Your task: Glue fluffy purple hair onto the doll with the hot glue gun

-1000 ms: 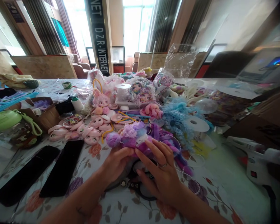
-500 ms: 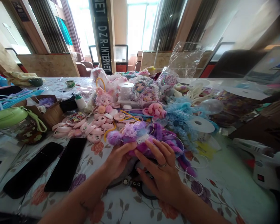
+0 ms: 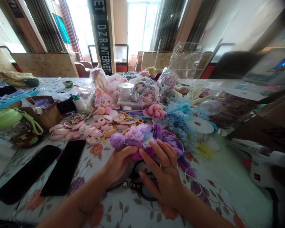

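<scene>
A fluffy purple, pink and blue plush doll piece [image 3: 139, 133] with curly lilac hair, a pom-pom and a string of white beads lies in front of me. My left hand [image 3: 122, 161] grips its near edge, thumb on top, the other fingers mostly hidden beneath. My right hand [image 3: 165, 172] rests over it with fingers stretched and apart; the index fingertip touches the plush close to my left thumb. Black-handled scissors [image 3: 146, 198] lie on the cloth under my hands. Long purple fluffy strands [image 3: 186, 164] trail to the right, beside the bead string.
Pink doll faces [image 3: 93, 136] with long ears lie behind my left hand. Two black slabs, one like a phone [image 3: 64, 167], are on the left. Blue curly yarn [image 3: 182, 114], a white spool [image 3: 201, 125] and a white glue gun [image 3: 263, 164] stand right. A finished-looking doll [image 3: 105, 101] sits behind.
The whole view has shifted slightly, so things appear a little further left. Both hands stay on the plush piece with almost the same finger positions.
</scene>
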Demonstrator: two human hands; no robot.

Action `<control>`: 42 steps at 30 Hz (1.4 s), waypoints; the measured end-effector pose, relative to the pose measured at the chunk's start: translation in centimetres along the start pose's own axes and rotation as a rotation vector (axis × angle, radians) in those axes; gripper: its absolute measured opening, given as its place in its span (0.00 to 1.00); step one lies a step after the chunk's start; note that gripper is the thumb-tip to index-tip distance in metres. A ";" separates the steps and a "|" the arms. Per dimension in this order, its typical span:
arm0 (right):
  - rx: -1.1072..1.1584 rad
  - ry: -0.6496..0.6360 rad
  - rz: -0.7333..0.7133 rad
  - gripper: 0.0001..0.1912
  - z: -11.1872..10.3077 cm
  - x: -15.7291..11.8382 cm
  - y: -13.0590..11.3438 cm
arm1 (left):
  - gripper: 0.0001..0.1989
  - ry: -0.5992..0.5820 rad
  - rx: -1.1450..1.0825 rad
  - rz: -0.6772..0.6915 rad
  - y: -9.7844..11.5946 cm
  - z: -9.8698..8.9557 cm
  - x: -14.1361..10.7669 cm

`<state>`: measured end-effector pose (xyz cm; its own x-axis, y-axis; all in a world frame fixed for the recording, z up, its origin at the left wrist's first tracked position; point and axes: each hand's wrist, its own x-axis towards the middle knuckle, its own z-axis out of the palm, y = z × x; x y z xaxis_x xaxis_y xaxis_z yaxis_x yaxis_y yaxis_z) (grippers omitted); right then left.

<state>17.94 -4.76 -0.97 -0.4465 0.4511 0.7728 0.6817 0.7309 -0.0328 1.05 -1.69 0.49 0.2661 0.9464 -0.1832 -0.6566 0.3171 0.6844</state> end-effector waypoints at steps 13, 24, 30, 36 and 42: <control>-0.055 -0.022 -0.003 0.18 0.4 0.1 0.0 | 0.04 -0.089 0.030 -0.035 0.2 -0.2 -0.2; 0.008 0.076 -0.050 0.19 -0.2 -0.1 -0.1 | 0.05 0.039 0.014 -0.051 0.3 -0.1 0.1; -0.041 0.052 -0.008 0.21 -0.2 0.0 0.0 | 0.05 -0.017 -0.017 -0.046 0.4 0.1 0.0; -0.044 0.035 -0.005 0.20 0.1 0.0 0.0 | 0.03 0.003 -0.025 -0.063 0.4 0.0 0.0; -0.034 0.023 -0.001 0.20 0.1 0.0 0.0 | 0.03 -0.030 0.038 -0.049 0.5 -0.1 -0.2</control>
<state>17.86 -4.68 -1.05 -0.4342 0.4381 0.7871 0.7009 0.7132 -0.0103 0.62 -1.69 0.76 0.3183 0.9275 -0.1960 -0.6149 0.3594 0.7019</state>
